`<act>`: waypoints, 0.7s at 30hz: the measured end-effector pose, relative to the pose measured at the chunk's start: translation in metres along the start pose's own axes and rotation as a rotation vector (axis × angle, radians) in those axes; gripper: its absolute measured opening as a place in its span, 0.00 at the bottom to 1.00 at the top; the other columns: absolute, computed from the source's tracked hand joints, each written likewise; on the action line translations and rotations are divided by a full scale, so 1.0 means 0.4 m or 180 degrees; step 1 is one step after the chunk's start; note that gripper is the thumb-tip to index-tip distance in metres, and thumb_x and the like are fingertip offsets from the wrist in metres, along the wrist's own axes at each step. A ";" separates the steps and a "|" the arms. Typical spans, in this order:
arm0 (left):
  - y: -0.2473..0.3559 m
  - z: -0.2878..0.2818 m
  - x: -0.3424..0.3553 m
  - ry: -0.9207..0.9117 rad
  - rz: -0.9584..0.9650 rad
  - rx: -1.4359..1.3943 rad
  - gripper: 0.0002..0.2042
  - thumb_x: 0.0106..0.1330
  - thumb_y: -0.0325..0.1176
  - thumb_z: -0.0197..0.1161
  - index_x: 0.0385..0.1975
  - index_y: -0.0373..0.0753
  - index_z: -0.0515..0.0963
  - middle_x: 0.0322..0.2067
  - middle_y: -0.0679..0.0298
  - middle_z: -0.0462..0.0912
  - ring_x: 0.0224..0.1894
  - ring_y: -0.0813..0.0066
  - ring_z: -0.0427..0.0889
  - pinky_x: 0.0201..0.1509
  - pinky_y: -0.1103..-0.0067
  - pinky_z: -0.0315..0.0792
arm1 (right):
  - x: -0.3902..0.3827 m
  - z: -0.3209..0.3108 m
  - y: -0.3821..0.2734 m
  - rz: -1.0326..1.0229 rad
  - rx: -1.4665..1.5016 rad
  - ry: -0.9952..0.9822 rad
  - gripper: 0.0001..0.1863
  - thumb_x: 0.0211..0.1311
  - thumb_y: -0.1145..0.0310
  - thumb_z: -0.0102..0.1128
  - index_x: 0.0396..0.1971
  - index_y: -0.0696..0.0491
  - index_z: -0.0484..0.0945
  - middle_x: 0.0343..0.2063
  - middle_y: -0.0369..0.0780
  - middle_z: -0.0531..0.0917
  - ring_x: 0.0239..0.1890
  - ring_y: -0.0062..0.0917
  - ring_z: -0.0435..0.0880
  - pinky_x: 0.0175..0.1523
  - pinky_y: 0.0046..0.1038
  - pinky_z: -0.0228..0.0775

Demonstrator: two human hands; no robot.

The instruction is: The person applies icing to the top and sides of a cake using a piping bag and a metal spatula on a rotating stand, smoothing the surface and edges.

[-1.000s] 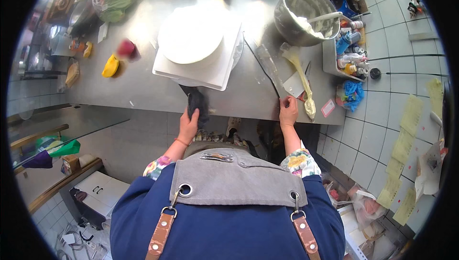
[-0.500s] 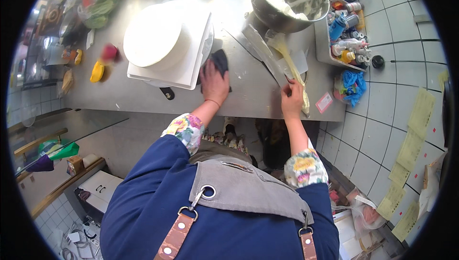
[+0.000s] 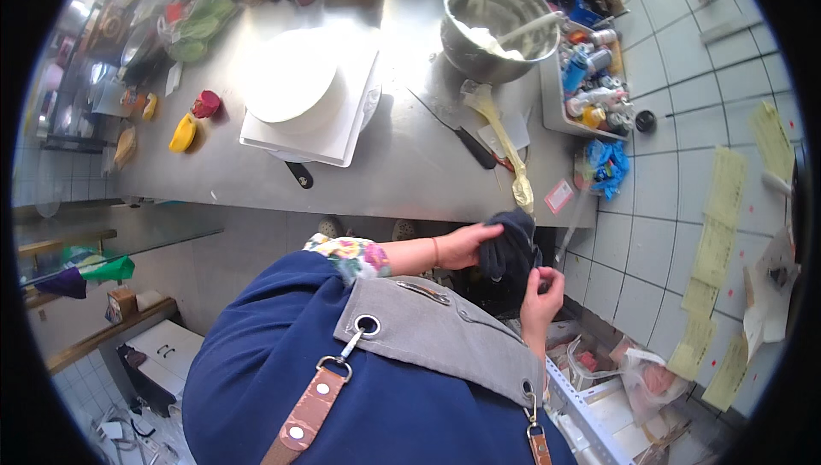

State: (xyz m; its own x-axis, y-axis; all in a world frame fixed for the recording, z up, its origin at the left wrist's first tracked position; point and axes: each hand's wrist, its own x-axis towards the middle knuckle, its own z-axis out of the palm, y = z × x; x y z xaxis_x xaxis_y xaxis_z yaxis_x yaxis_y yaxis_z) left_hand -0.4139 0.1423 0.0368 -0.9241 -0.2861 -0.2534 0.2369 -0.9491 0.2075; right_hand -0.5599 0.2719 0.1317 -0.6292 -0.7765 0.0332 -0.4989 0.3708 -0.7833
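My left hand [image 3: 466, 247] is closed on a bunched dark cloth [image 3: 506, 251], just in front of the table's near edge. Close beside it, my right hand [image 3: 543, 290] pinches a long flat scraper [image 3: 575, 227], whose pale, see-through-looking blade points away from me. The cloth lies against or near the scraper; exactly where they touch is hard to see. Left of centre stands a round white cake [image 3: 291, 80] on a square white board [image 3: 338, 153]. A filled piping bag [image 3: 505, 136] with pale yellow contents and a black-handled palette knife [image 3: 475, 148] lie to the right.
A steel mixing bowl [image 3: 479, 59] with white cream and a spatula stands at the back right. Beside it is a bin [image 3: 556, 106] of small bottles. A red thing [image 3: 206, 104] and a yellow thing [image 3: 182, 133] lie left of the cake. The tiled wall [image 3: 658, 234] bounds the right.
My left hand has lifted the cloth off the table and brought it right, towards my right hand. My right hand has drawn the scraper back past the table's edge. The view has shifted.
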 end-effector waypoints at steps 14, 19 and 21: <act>0.137 -0.244 -0.175 0.0855 0.0703 0.0435 0.22 0.69 0.47 0.59 0.59 0.47 0.72 0.53 0.71 0.79 0.56 0.76 0.75 0.62 0.72 0.69 | 0.032 0.380 -0.029 -0.1400 -0.0115 -0.1174 0.16 0.58 0.79 0.56 0.48 0.54 0.72 0.40 0.47 0.79 0.45 0.45 0.77 0.49 0.42 0.70; 0.057 -0.183 -0.095 0.2032 0.1996 0.0677 0.12 0.66 0.21 0.51 0.46 0.37 0.76 0.41 0.65 0.81 0.44 0.73 0.80 0.48 0.73 0.76 | 0.014 0.442 -0.041 -0.1561 -0.0695 -0.1288 0.12 0.58 0.78 0.55 0.43 0.58 0.71 0.37 0.50 0.77 0.43 0.48 0.76 0.45 0.44 0.71; 0.060 -0.203 -0.067 0.2280 0.2303 0.0523 0.09 0.65 0.19 0.49 0.37 0.38 0.76 0.34 0.68 0.79 0.35 0.77 0.77 0.40 0.78 0.73 | 0.005 0.441 -0.031 -0.1615 -0.0719 -0.1308 0.09 0.61 0.76 0.55 0.40 0.59 0.70 0.36 0.50 0.76 0.42 0.48 0.77 0.44 0.44 0.71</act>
State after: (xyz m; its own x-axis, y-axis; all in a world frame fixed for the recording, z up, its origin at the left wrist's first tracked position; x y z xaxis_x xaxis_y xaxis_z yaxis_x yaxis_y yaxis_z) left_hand -0.3591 0.1164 -0.0283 -0.1683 -0.8442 -0.5089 0.5718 -0.5041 0.6472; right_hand -0.4498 0.1761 0.0319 -0.0304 -0.9956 0.0886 -0.8120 -0.0271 -0.5830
